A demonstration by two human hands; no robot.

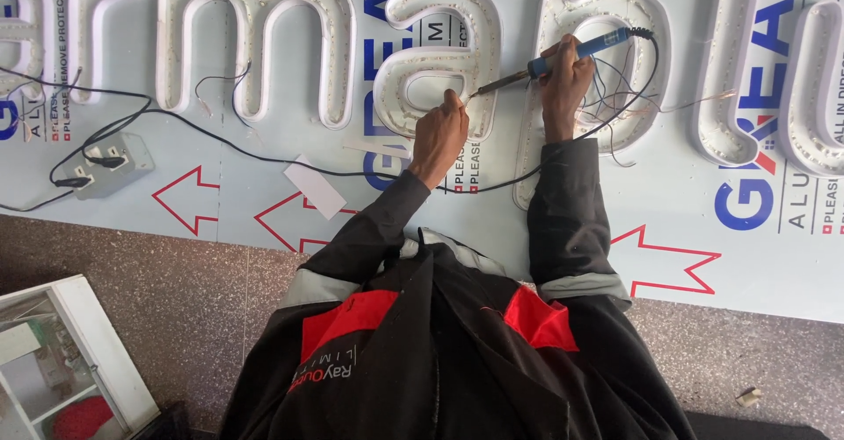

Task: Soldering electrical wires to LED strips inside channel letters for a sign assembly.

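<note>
Soldering iron (563, 58) with a blue handle is lying in the right hand (565, 80), whose fingers are closing fully around the grip; its metal tip is pointing toward the left hand (441, 134). Beneath both hands a big pale panel (668, 194) is carrying white channel letters; the rounded letter (435, 53) is sitting directly under the left hand, another letter (607, 62) under the right. The left hand is pinching, fingertips together, at the letter's inner edge, just beside the iron's tip; what it is gripping is too small to tell. A black cord (264, 154) is trailing away to the left of the left hand, toward a grey socket box (110, 163).
</note>
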